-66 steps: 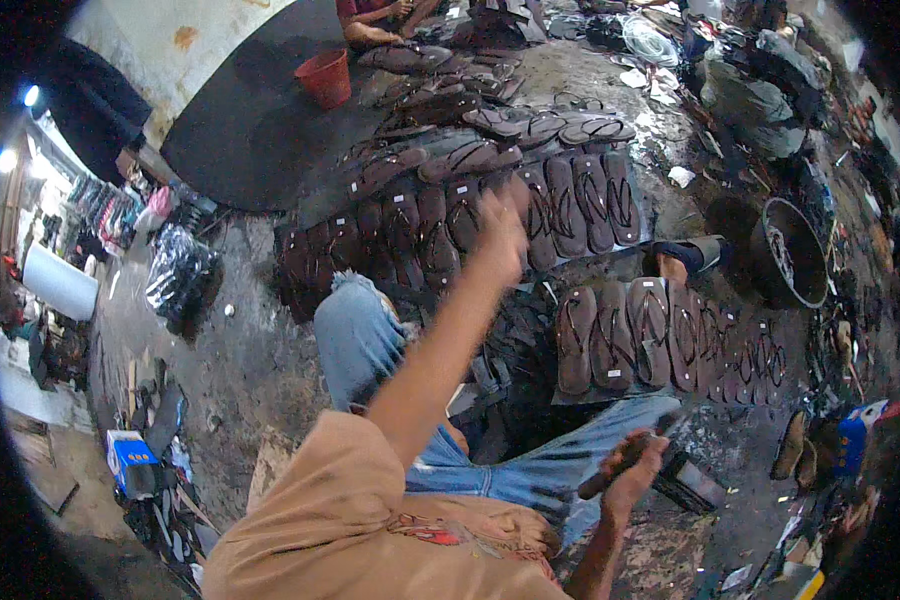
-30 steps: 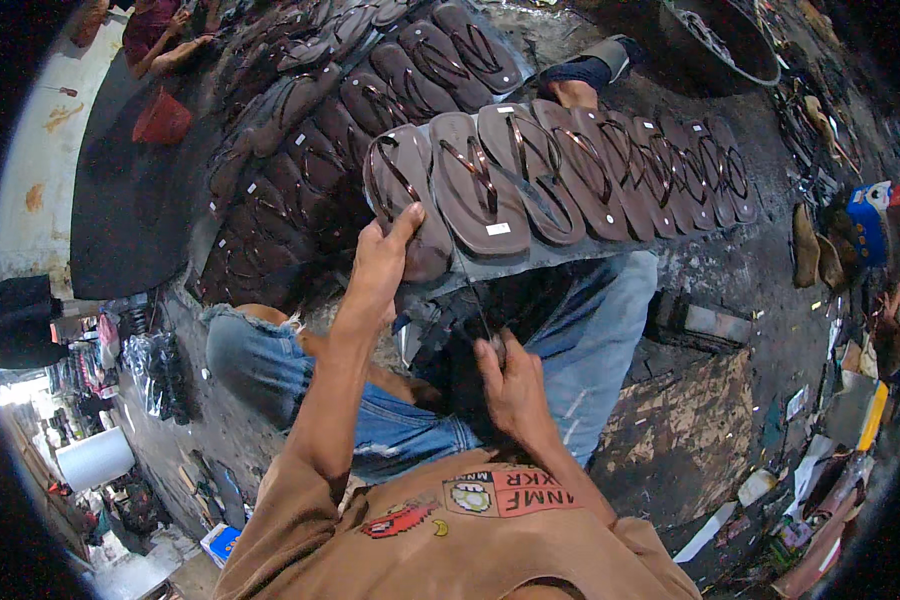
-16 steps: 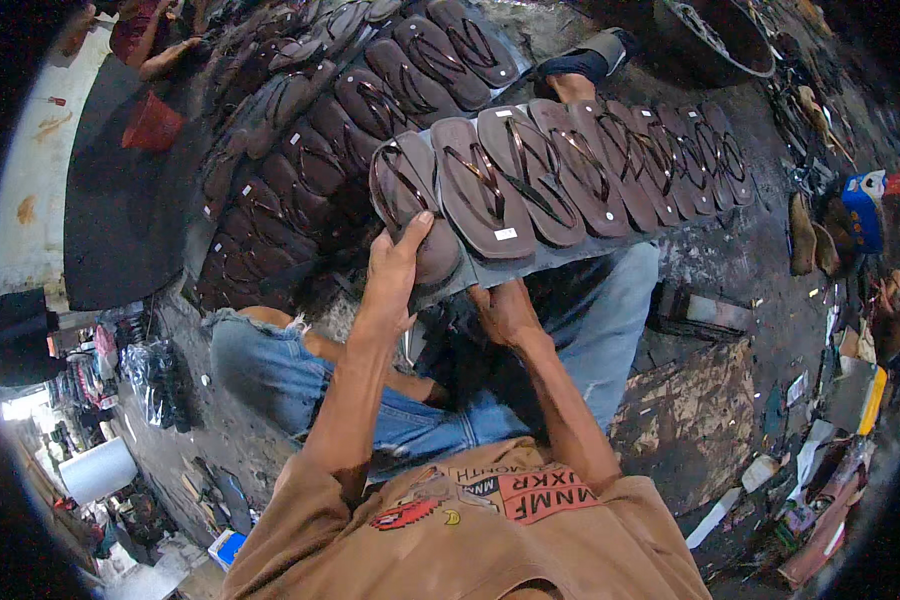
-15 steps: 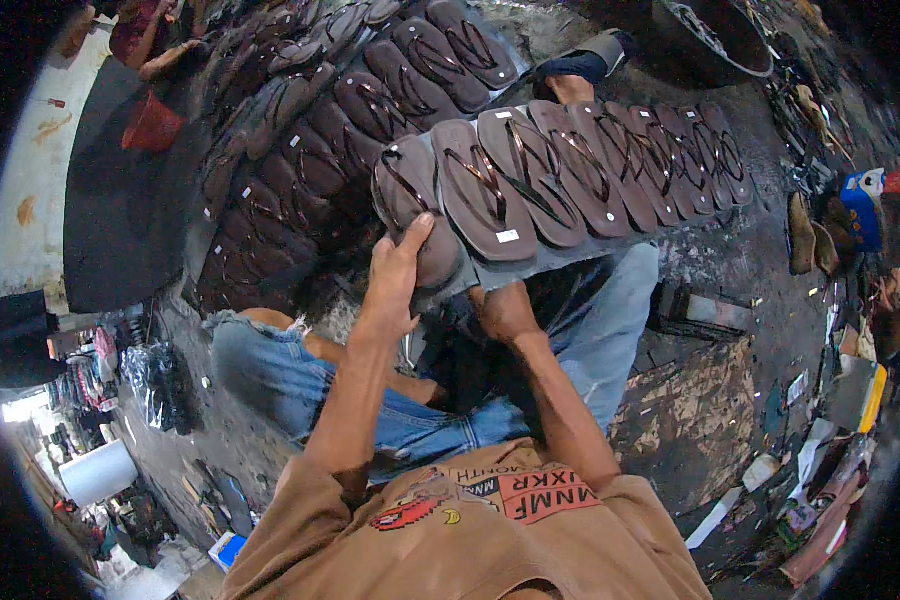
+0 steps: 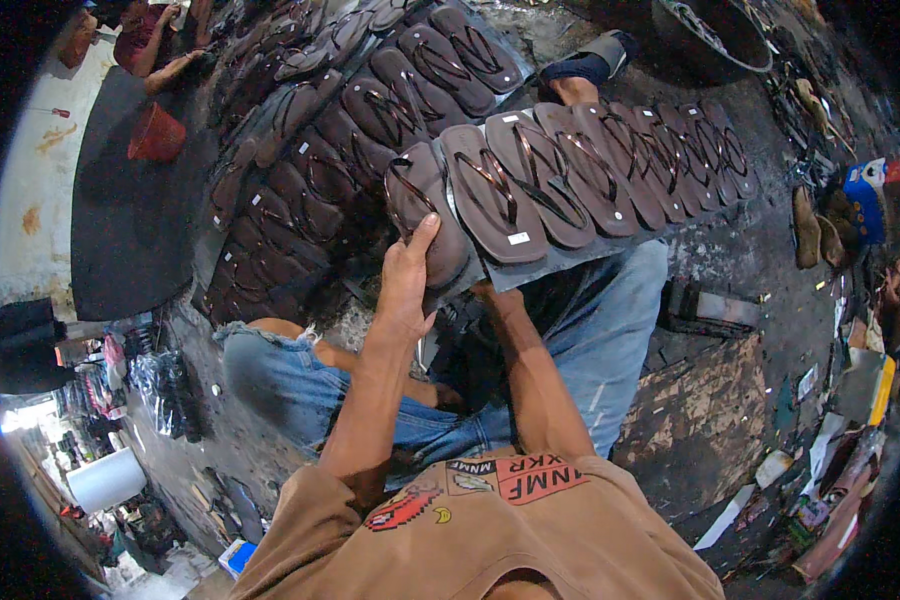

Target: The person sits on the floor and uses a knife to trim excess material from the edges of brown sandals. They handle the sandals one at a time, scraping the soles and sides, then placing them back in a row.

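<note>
My left hand [image 5: 407, 275] grips the near end of a brown flip-flop [image 5: 440, 240], its thumb pressed on the footbed and its fingers underneath. That flip-flop is at the left end of a row of similar brown flip-flops [image 5: 610, 205] with glossy dark straps, lying on a grey sheet [image 5: 560, 263]. A narrow gap shows in the sheet between the held flip-flop and its neighbour. My right hand [image 5: 487, 292] reaches under the sheet's near edge beside that gap. Its fingers are hidden, and so is anything they may hold. Small white stickers mark several footbeds.
More brown flip-flops [image 5: 340, 160] lie in rows behind and to the left. A red bucket [image 5: 157, 133] stands at far left, near another person's arm [image 5: 170, 70]. A dark round tub [image 5: 715, 40] is at far right. Scraps and a wooden board [image 5: 695, 415] lie to the right.
My right hand has slid further under the sheet, so less of it shows. My left hand keeps its hold on the flip-flop. The whole view has shifted slightly.
</note>
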`<state>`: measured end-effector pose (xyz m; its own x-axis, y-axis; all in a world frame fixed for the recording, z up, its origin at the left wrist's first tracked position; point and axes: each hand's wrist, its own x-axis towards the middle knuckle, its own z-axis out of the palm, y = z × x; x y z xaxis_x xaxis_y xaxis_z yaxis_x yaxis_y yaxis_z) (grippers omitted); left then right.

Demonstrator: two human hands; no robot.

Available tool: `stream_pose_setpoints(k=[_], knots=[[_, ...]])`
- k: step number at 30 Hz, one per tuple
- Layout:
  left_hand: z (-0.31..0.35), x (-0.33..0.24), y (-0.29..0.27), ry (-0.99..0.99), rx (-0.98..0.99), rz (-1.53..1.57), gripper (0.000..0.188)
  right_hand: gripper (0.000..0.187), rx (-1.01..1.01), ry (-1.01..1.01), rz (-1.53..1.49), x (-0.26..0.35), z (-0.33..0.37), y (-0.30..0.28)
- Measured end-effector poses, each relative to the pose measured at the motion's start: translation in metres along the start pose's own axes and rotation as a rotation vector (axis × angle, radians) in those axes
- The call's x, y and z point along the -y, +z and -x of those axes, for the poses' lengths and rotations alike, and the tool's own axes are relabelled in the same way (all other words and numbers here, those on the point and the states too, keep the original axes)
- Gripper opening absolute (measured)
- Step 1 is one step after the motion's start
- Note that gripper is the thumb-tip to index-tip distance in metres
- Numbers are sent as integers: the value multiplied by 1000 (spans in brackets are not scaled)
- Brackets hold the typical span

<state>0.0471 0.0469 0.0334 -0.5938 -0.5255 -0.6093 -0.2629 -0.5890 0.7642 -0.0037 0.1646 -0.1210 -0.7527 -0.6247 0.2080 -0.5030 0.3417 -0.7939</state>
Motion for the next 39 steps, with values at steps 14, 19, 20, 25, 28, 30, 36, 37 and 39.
stream_pose_setpoints(k=[14,19,20,25,28,30,36,37,39], knots=[[148,-29,-24,269,-67,-301,55,67,155,788,-1267,139,-64,-35],[157,-12,-19,493,-198,-398,59,42,-78,260,-948,169,-73,-121],[154,-20,-24,450,-164,-165,59,38,-38,230,-884,176,-70,-135],[146,-60,-30,268,-80,121,39,35,29,181,-737,203,-6,-161],[159,-66,-62,209,-16,244,35,32,193,325,-779,183,34,-192],[180,-69,-67,84,38,331,37,34,319,180,-541,165,73,-196],[174,-36,-73,113,-97,352,43,31,561,241,-243,148,174,-217],[173,-35,-76,79,-98,373,43,27,586,257,-237,148,184,-221],[172,-36,-78,87,-67,349,43,22,597,296,-237,157,183,-225]])
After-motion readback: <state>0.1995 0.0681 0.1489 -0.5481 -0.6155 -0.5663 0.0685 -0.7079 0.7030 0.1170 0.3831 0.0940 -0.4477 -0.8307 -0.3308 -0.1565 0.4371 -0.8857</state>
